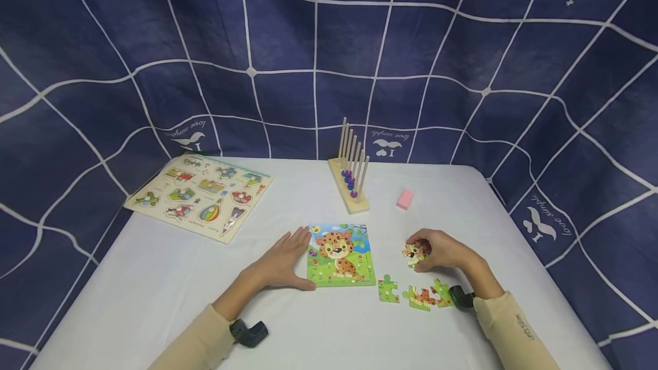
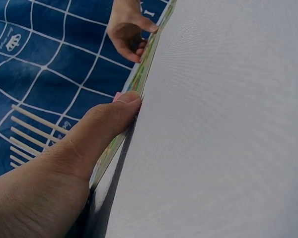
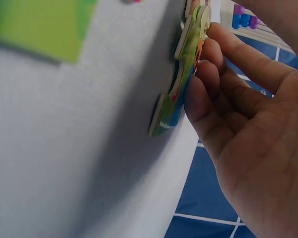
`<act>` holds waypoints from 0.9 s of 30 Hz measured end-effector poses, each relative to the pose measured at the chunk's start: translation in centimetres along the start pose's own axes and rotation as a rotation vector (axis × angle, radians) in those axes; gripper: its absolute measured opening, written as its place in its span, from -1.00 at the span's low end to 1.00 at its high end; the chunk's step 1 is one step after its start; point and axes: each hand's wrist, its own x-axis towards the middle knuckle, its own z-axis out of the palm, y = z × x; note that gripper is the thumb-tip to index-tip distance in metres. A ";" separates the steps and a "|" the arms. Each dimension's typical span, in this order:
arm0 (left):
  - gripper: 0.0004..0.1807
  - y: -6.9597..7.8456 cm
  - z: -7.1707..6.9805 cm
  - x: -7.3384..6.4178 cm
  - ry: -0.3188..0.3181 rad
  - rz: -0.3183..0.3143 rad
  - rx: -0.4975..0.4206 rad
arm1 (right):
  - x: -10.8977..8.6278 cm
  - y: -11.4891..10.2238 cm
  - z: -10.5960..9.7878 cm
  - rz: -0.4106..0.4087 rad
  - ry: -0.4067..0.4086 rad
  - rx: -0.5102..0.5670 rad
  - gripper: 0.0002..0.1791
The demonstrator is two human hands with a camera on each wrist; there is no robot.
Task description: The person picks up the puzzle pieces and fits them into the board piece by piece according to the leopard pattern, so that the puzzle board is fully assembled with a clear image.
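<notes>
A square leopard picture puzzle board [image 1: 341, 256] lies in front of me. My left hand [image 1: 283, 261] rests at its left side, fingers straight, with the thumb at the lower left corner; in the left wrist view the thumb [image 2: 107, 126] touches the edge. To the right of the board, my right hand [image 1: 442, 250] pinches a jigsaw piece [image 1: 413, 254] showing part of the leopard's face. The right wrist view shows that piece [image 3: 181, 74] nearly edge-on, thumb and fingers against it; its contact with the table is unclear.
Below the right hand lie a green jigsaw piece [image 1: 388, 290] and leopard-body pieces [image 1: 420, 298]. Further back stand a wooden peg rack [image 1: 349, 184] with purple and blue beads and a pink block [image 1: 405, 199]. A vehicle knob puzzle [image 1: 200, 194] lies at the back left.
</notes>
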 end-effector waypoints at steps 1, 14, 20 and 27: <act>0.40 0.0 0.0 0.0 0.002 0.001 -0.002 | 0.0 0.0 0.0 0.002 0.000 0.004 -0.34; 0.40 0.1 0.0 0.0 0.009 0.008 0.002 | -0.6 -1.7 -0.2 -0.033 0.066 -0.052 -0.39; 0.39 0.0 0.0 0.0 0.008 0.012 -0.006 | -0.7 -2.9 -0.1 -0.002 0.052 -0.110 -0.43; 0.41 0.0 -0.1 0.0 0.000 -0.001 0.006 | -1.1 -3.7 0.1 -0.022 0.042 -0.193 -0.40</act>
